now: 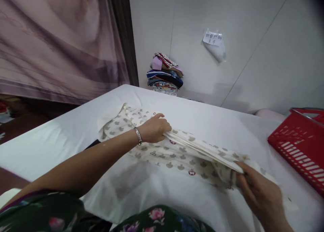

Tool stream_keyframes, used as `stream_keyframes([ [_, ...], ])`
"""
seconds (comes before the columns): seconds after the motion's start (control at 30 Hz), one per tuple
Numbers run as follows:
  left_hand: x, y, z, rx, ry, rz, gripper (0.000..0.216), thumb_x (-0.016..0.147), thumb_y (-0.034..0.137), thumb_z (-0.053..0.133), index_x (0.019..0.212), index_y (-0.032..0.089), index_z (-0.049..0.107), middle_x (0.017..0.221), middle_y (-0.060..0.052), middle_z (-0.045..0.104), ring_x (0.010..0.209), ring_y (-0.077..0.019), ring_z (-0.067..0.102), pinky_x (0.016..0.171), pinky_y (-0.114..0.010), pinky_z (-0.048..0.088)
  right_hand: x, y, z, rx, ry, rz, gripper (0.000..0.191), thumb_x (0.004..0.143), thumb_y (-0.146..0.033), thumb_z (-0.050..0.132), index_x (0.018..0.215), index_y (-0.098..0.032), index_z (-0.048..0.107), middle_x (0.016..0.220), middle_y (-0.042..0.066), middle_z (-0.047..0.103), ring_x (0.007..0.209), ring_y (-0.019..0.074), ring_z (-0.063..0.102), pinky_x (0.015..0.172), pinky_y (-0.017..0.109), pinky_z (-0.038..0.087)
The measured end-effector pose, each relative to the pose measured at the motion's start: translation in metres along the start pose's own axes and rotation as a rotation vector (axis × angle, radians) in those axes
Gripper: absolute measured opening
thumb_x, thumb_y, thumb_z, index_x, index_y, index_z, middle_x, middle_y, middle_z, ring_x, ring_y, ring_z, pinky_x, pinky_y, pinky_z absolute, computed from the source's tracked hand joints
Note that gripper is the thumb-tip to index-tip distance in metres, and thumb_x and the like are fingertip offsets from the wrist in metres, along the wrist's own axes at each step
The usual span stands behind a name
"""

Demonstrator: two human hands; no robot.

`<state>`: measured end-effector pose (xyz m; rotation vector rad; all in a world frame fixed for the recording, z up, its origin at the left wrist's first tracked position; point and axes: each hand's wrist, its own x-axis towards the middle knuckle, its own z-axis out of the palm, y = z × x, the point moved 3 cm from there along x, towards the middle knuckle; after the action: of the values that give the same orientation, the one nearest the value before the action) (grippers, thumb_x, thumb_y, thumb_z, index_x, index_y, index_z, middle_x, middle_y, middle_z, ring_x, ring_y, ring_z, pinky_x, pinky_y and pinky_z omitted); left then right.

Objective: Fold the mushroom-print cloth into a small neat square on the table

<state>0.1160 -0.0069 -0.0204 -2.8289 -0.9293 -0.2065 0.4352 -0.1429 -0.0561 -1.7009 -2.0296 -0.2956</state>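
A cream cloth garment (pixel 181 157) printed with grey and a few red motifs lies across the white-covered table (pixel 202 115). Its kind is not clear from its folded shape. My left hand (pixel 155 128), with a silver bracelet on the wrist, is closed on the garment's edge near its middle. At the right end my right hand (pixel 262 188) pinches the same edge between thumb and fingers. Between the two hands that edge is drawn straight in several layers and slightly raised. The garment's left part rests flat on the table, beyond my left forearm.
Folded clothes (pixel 165 75) are stacked at the table's far edge, against the pale wall (pixel 197 9). A red plastic basket (pixel 301 137) stands at the right. A pinkish curtain (pixel 63 39) hangs at the left. A bag with a handwritten label (pixel 214 39) is fixed to the wall.
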Motion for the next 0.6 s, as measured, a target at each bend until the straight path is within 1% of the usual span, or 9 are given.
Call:
stream_keyframes([
  [0.07,0.003,0.000,-0.005,0.023,0.010,-0.012,0.010,0.066,0.014,0.052,0.074,0.019,0.054,0.075,-0.001,0.062,0.078,-0.0162,0.056,0.099,-0.040,0.022,0.001,0.010,-0.014,-0.125,0.039,0.051,0.037,0.087,-0.043,0.033,0.104,-0.025,0.060,0.078,0.003,0.067,0.065,0.0163,0.062,0.054,0.024,0.042],
  [0.13,0.010,0.000,-0.004,0.034,-0.002,-0.022,0.011,0.065,0.014,0.052,0.074,0.019,0.054,0.075,-0.002,0.063,0.080,-0.0169,0.056,0.102,-0.041,0.020,0.002,0.017,-0.021,-0.205,0.048,0.084,0.038,0.087,-0.043,0.031,0.105,-0.025,0.059,0.077,0.004,0.066,0.063,0.0174,0.061,0.053,0.025,0.041],
  [0.23,0.023,-0.008,0.009,0.042,-0.086,-0.034,0.014,0.062,0.013,0.051,0.073,0.020,0.055,0.076,-0.002,0.064,0.082,-0.0178,0.056,0.102,-0.042,0.018,0.003,0.018,-0.020,-0.231,0.007,0.035,0.040,0.087,-0.043,0.029,0.106,-0.023,0.058,0.078,0.004,0.066,0.064,0.0179,0.061,0.053,0.026,0.040],
  [0.3,0.032,-0.020,0.016,0.067,-0.142,-0.048,0.014,0.062,0.013,0.051,0.073,0.019,0.056,0.077,-0.003,0.065,0.082,-0.0184,0.057,0.102,-0.044,0.018,0.004,0.018,-0.016,-0.234,-0.008,0.002,0.039,0.087,-0.043,0.030,0.105,-0.023,0.058,0.080,0.004,0.066,0.065,0.0178,0.062,0.053,0.026,0.040],
  [0.37,0.042,-0.036,0.012,0.125,-0.154,-0.090,0.011,0.063,0.014,0.051,0.071,0.018,0.058,0.076,-0.005,0.065,0.082,-0.0192,0.057,0.101,-0.046,0.018,0.006,0.017,-0.013,-0.232,0.000,0.000,0.038,0.087,-0.042,0.031,0.104,-0.023,0.058,0.079,0.003,0.066,0.065,0.0174,0.062,0.053,0.025,0.040],
  [0.4,0.047,-0.045,0.003,0.163,-0.136,-0.116,0.010,0.064,0.016,0.051,0.070,0.017,0.059,0.074,-0.006,0.065,0.082,-0.0199,0.057,0.100,-0.047,0.018,0.008,0.016,-0.014,-0.224,0.006,0.010,0.037,0.087,-0.041,0.031,0.104,-0.023,0.058,0.077,0.003,0.066,0.065,0.0171,0.061,0.053,0.025,0.039],
  [0.47,0.054,-0.057,-0.026,0.240,-0.052,-0.159,0.010,0.066,0.020,0.053,0.069,0.015,0.060,0.070,-0.006,0.062,0.085,-0.0212,0.055,0.100,-0.047,0.018,0.016,0.016,-0.018,-0.194,0.018,0.042,0.037,0.086,-0.041,0.031,0.101,-0.023,0.059,0.072,0.002,0.064,0.061,0.0160,0.060,0.052,0.024,0.038],
  [0.53,0.056,-0.061,-0.067,0.303,0.082,-0.174,0.017,0.071,0.025,0.051,0.072,0.012,0.061,0.071,-0.005,0.061,0.091,-0.0214,0.052,0.101,-0.046,0.018,0.027,0.020,-0.028,-0.189,0.063,0.092,0.036,0.085,-0.042,0.033,0.099,-0.023,0.060,0.066,0.002,0.062,0.055,0.0156,0.058,0.049,0.024,0.037],
  [0.6,0.050,-0.057,-0.104,0.387,0.252,-0.203,0.025,0.079,0.027,0.043,0.077,0.010,0.061,0.075,-0.004,0.059,0.095,-0.0193,0.049,0.102,-0.044,0.016,0.040,0.030,-0.042,-0.233,0.160,0.151,0.036,0.083,-0.043,0.036,0.098,-0.023,0.061,0.063,0.003,0.060,0.052,0.0163,0.056,0.047,0.024,0.036],
])
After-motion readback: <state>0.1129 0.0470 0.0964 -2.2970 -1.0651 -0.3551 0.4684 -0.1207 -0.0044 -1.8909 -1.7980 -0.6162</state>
